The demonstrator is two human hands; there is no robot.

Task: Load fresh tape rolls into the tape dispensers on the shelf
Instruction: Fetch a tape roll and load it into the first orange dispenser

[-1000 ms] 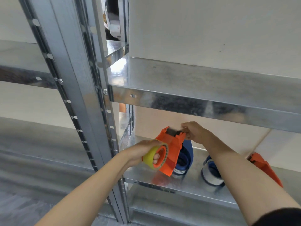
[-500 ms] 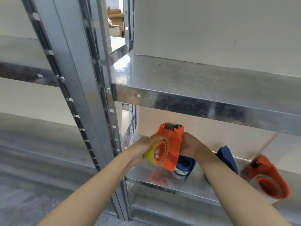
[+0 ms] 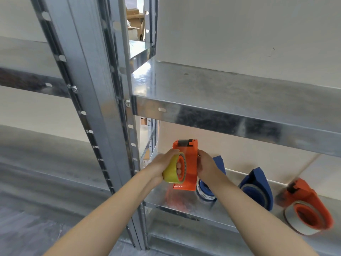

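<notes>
An orange tape dispenser (image 3: 191,163) stands upright over the left end of the lower metal shelf (image 3: 177,206). A yellow tape roll (image 3: 172,171) sits against its left side, on the orange hub. My left hand (image 3: 163,164) wraps over the roll from the left, fingertips showing through its core. My right hand (image 3: 206,168) grips the dispenser's right side. To the right, on the same shelf, are a blue dispenser (image 3: 204,189) partly hidden by my right wrist, a second blue dispenser (image 3: 258,187) and another orange dispenser (image 3: 308,206), each with a pale roll.
A bare metal shelf (image 3: 230,108) hangs just above the hands. Slotted steel uprights (image 3: 103,108) stand to the left of the shelf. A plain wall backs the shelves. Cardboard boxes (image 3: 135,23) show through a gap at the top.
My right hand has dropped from the dispenser's top to its right side. The dispenser has turned upright. The view has shifted, showing more dispensers at the right.
</notes>
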